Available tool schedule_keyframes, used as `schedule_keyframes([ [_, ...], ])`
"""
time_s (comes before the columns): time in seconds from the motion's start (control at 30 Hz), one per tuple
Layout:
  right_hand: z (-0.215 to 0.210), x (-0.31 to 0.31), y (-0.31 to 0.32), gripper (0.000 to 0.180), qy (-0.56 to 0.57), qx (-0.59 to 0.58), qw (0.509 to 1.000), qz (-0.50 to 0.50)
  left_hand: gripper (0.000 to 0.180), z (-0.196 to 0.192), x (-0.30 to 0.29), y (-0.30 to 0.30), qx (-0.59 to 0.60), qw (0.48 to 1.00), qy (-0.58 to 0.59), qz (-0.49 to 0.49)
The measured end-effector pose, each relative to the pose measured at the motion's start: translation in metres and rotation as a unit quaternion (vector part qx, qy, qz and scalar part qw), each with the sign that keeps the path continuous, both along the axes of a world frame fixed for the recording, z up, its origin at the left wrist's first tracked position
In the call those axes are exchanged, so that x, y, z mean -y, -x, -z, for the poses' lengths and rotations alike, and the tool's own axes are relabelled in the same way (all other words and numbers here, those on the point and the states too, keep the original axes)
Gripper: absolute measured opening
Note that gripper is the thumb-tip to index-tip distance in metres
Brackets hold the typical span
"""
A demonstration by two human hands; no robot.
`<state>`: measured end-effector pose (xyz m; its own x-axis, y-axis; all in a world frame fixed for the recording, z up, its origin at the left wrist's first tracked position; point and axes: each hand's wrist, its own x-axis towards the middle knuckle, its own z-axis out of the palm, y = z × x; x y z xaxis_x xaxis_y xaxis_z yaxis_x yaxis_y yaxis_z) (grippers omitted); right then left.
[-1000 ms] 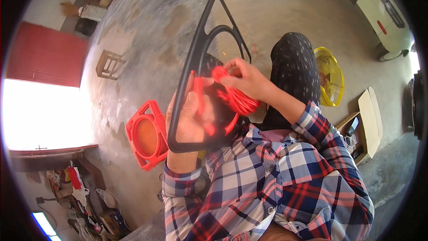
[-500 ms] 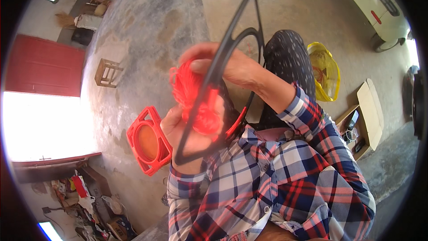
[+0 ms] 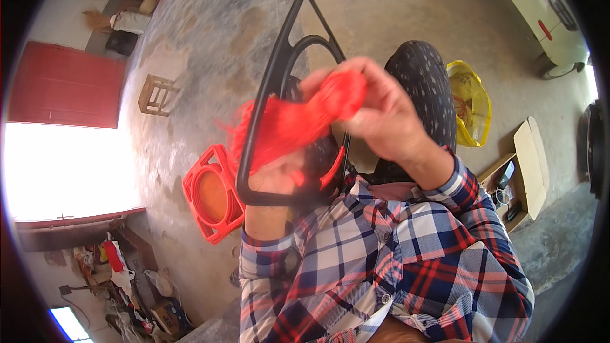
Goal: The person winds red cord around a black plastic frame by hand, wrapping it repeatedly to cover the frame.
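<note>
While the right hand [image 3: 386, 121] curls closed round one end, seemingly for control, the red strand bundle [image 3: 295, 126] passes behind the black frame [image 3: 277, 63] — left hand [image 3: 274, 181] beneath, its grip too hidden to tell.

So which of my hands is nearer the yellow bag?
Your right hand: it grips the red bundle, left of the yellow bag, with your right knee between them. Your left hand is farther left, partly behind the bundle.
</note>
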<state>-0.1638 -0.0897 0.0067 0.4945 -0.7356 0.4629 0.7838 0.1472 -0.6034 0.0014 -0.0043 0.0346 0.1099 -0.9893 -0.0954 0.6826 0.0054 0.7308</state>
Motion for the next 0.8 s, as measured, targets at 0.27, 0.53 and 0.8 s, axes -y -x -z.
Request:
schedule_keyframes([
  [0.27, 0.061, 0.062, 0.051, 0.038, -0.183, 0.202, 0.949, -0.156, 0.051, 0.018, -0.013, -0.043, 0.053, 0.997, 0.009, -0.053],
  [0.53, 0.126, 0.02, 0.02, 0.041, 0.186, -0.595, 0.756, 0.2, 0.036, 0.016, -0.025, -0.066, 0.057, 0.997, -0.032, -0.033],
  [0.8, 0.092, 0.013, -0.016, 0.038, 0.247, -0.586, 0.759, 0.141, 0.047, -0.006, -0.02, -0.018, 0.151, 0.986, -0.007, -0.074],
])
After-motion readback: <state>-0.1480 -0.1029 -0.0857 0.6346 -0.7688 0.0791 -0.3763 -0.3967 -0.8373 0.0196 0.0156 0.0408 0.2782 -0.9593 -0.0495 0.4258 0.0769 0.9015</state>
